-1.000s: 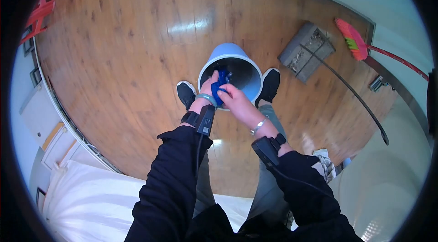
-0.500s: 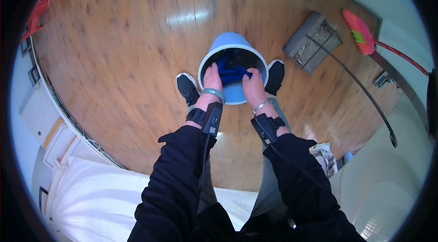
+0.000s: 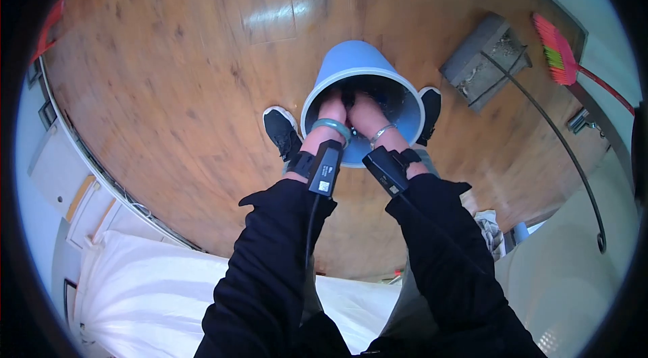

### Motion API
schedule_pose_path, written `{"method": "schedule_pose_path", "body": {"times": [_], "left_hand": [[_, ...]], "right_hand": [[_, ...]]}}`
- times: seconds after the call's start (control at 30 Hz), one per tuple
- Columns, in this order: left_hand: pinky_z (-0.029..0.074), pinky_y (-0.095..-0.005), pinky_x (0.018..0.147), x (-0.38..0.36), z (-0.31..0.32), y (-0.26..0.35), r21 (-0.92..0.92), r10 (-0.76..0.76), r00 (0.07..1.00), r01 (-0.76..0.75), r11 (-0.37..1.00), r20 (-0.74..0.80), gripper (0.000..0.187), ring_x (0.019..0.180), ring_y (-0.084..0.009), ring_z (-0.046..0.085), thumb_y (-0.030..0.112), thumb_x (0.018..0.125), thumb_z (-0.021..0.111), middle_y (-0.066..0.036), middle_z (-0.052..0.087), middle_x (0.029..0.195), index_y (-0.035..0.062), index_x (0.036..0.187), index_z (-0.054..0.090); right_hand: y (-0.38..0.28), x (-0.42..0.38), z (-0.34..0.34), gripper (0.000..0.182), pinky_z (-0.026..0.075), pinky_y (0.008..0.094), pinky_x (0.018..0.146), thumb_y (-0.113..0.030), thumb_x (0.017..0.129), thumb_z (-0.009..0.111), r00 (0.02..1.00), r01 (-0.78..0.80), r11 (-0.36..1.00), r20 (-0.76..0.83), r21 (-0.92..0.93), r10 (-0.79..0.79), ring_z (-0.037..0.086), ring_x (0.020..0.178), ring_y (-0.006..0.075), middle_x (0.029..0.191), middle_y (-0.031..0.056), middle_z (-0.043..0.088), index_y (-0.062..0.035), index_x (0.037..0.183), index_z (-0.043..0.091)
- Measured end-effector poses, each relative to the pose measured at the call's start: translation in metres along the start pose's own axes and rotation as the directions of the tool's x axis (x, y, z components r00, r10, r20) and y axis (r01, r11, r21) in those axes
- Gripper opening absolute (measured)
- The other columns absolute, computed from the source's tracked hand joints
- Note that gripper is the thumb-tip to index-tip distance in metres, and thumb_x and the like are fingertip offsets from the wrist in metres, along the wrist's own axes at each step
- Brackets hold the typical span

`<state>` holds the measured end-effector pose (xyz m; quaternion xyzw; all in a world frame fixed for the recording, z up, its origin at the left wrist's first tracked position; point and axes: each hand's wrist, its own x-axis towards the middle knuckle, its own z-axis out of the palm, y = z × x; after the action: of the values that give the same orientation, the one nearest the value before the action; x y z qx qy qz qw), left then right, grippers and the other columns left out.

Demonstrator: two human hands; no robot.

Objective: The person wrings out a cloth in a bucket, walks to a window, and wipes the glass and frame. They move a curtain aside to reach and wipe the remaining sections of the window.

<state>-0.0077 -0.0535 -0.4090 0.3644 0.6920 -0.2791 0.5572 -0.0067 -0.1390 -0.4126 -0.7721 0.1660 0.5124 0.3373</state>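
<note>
A light blue bucket [image 3: 354,56] stands between my two shoes, its mouth tilted toward me. Both hands reach down inside it, close together. My left hand [image 3: 331,107], with a green bangle above the wrist, is by the left part of the opening. Beside it is my right hand [image 3: 365,112], with a silver bracelet. The fingers of both disappear into the dark interior, so I cannot see what they hold. No blue cloth can be made out in there now.
To the right lie a grey long-handled dustpan [image 3: 466,71] with debris in it and a pink broom [image 3: 557,51] near the wall. A white sheet [image 3: 155,290] covers something at the lower left. A red object [image 3: 48,31] is at the far left.
My hands have gone deeper into the bucket and come closer together. The blue cloth seen between them earlier is out of sight. The bucket appears shifted right and tilted more toward me.
</note>
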Motion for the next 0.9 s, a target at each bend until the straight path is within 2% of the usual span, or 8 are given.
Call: {"method": "schedule_pose_path", "body": {"times": [0.07, 0.2, 0.27, 0.37, 0.53, 0.63, 0.77, 0.9], "left_hand": [[0.036, -0.0337, 0.044, 0.051, -0.018, -0.017, 0.173, -0.065, 0.997, 0.057, 0.983, 0.04, 0.035, 0.052, -0.0179, 0.046, 0.038, 0.092, 0.049, -0.007, 0.056, 0.071, 0.0081, 0.107, 0.056], [0.044, -0.0373, 0.056, 0.015, -0.006, -0.015, 0.35, 0.165, 0.986, -0.151, 0.924, -0.012, 0.042, 0.07, -0.022, 0.056, 0.044, 0.091, 0.047, -0.009, 0.061, 0.092, 0.0094, 0.114, 0.054], [0.048, -0.0461, 0.073, -0.018, -0.007, 0.0, 0.285, -0.06, 0.998, 0.055, 0.957, 0.011, 0.045, 0.091, -0.0259, 0.059, 0.048, 0.092, 0.045, -0.01, 0.06, 0.11, 0.0112, 0.118, 0.052], [0.052, -0.0459, 0.072, -0.048, -0.015, 0.012, -0.067, -0.26, 0.885, 0.308, 0.949, 0.385, 0.041, 0.087, -0.0251, 0.062, 0.045, 0.092, 0.05, -0.01, 0.063, 0.102, 0.0115, 0.115, 0.053], [0.053, -0.031, 0.062, -0.084, -0.017, 0.024, 0.049, -0.015, 0.902, -0.007, 0.999, 0.432, 0.039, 0.076, -0.0178, 0.061, 0.026, 0.087, 0.062, -0.009, 0.058, 0.096, 0.0103, 0.119, 0.048], [0.052, -0.031, 0.06, -0.09, -0.016, 0.023, 0.078, -0.032, 0.89, -0.005, 0.997, 0.455, 0.028, 0.074, -0.0176, 0.061, 0.024, 0.088, 0.06, -0.007, 0.059, 0.089, 0.0102, 0.111, 0.054], [0.051, -0.0312, 0.059, -0.09, -0.011, 0.027, 0.176, -0.166, 0.908, 0.104, 0.979, 0.384, 0.026, 0.071, -0.0183, 0.061, 0.032, 0.091, 0.056, -0.006, 0.06, 0.082, 0.0092, 0.104, 0.058], [0.05, -0.0323, 0.061, -0.079, -0.002, 0.022, 0.008, -0.145, 0.943, 0.149, 0.989, 0.301, 0.038, 0.068, -0.0199, 0.06, 0.044, 0.092, 0.048, -0.006, 0.062, 0.079, 0.0085, 0.098, 0.059]], "right_hand": [[0.015, 0.019, 0.004, 0.036, 0.044, 0.0439, 0.093, -0.018, 0.086, 0.048, 0.97, -0.101, 0.991, 0.212, -0.088, 0.118, 0.055, 0.108, 0.0393, 0.116, 0.0256, 0.056, 0.0005, 0.115, 0.058], [0.008, -0.008, -0.019, 0.035, 0.045, 0.0438, 0.091, -0.022, 0.087, 0.048, 1.0, -0.007, 0.99, 0.02, 0.141, 0.004, 0.055, 0.106, 0.0412, 0.115, 0.0239, 0.058, -0.0003, 0.112, 0.059], [0.005, -0.034, -0.026, 0.038, 0.045, 0.0435, 0.089, -0.021, 0.085, 0.05, 0.997, 0.054, 0.985, -0.061, 0.167, -0.045, 0.056, 0.105, 0.0411, 0.112, 0.0246, 0.059, -0.0002, 0.117, 0.055], [-0.02, -0.083, -0.048, 0.026, 0.048, 0.0396, 0.076, -0.021, 0.085, 0.055, 0.985, 0.107, 0.942, 0.097, 0.317, -0.144, 0.061, 0.089, 0.0373, 0.094, 0.0213, 0.063, -0.005, 0.105, 0.054], [-0.049, -0.146, -0.076, 0.019, 0.047, 0.0364, 0.069, -0.019, 0.088, 0.055, 0.953, 0.22, 0.904, 0.116, 0.366, -0.278, 0.06, 0.078, 0.0305, 0.085, 0.0165, 0.061, -0.0045, 0.097, 0.05], [-0.062, -0.165, -0.091, 0.016, 0.041, 0.0208, 0.07, -0.014, 0.091, 0.056, 0.946, 0.063, 0.877, 0.252, 0.476, -0.205, 0.046, 0.079, 0.0054, 0.084, -0.001, 0.049, -0.0047, 0.102, 0.05], [-0.046, -0.159, -0.077, 0.017, 0.041, 0.0203, 0.068, -0.014, 0.091, 0.056, 0.946, 0.106, 0.789, 0.184, 0.605, -0.268, 0.046, 0.079, 0.0042, 0.085, -0.0023, 0.05, -0.005, 0.104, 0.049], [-0.048, -0.147, -0.066, 0.019, 0.047, 0.0347, 0.067, -0.019, 0.09, 0.055, 0.965, 0.246, 0.834, -0.043, 0.495, -0.26, 0.059, 0.074, 0.025, 0.081, 0.0134, 0.059, -0.0046, 0.101, 0.049]]}}
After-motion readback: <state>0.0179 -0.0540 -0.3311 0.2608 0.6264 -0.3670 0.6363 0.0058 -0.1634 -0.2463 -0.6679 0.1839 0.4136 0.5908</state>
